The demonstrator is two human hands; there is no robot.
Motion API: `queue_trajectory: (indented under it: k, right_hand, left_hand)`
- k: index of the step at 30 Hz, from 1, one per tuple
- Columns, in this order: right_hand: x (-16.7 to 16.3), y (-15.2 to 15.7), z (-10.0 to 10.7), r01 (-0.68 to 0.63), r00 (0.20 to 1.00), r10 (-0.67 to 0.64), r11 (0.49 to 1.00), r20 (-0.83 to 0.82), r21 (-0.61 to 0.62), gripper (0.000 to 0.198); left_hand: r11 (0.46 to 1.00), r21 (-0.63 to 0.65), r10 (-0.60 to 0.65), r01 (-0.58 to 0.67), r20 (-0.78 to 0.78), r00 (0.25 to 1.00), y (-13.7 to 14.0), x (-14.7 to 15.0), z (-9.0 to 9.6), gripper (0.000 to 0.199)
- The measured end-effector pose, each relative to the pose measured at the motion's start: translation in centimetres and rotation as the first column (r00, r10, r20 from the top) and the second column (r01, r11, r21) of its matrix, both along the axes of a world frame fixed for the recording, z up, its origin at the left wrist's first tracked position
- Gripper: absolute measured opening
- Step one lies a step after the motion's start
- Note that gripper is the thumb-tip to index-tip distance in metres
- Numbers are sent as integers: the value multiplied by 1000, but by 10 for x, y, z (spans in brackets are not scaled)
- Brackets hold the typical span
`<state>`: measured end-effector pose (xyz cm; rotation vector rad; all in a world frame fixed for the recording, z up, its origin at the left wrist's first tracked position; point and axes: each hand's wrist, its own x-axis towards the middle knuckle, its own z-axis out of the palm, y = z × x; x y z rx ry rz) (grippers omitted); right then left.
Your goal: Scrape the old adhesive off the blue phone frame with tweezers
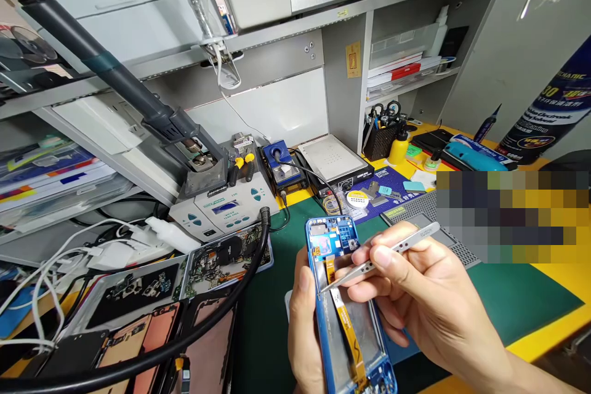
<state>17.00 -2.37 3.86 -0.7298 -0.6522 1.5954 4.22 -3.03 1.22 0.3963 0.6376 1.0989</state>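
Note:
My left hand [305, 326] is wrapped round the left edge of an opened blue phone frame [323, 332], which stands tilted up toward me. Inside the frame, an orange flex cable [347, 335] runs lengthwise, with a small circuit board [325, 243] at the top. My right hand [429, 295] pinches a pair of metal tweezers [397, 248] between thumb and fingers. Their tips reach the frame's left inner edge, near the cable; whether they grip anything is too small to tell. Some right fingers are near or behind the frame's right side.
A thick black hose [221, 314] curves across the left, over opened phones [152, 338] and a parts tray [138, 289]. A hot-air station [228, 212] stands behind, with pliers [242, 167] on top. A green mat [517, 301] covers the bench. A spray can [549, 111] stands at right.

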Motion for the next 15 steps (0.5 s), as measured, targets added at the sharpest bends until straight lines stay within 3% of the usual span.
queue_trajectory:
  k: [8, 15]
  right_hand:
    - [1, 2, -1, -11, 1000, 11, 1000, -12, 15, 20]
    - [0, -1, -1, -3, 998, 2, 1000, 55, 20, 25]
  left_hand:
    - [981, 0, 193, -194, 71, 979, -2, 14, 4, 48]
    - [977, 28, 209, -212, 89, 974, -1, 16, 11, 38]
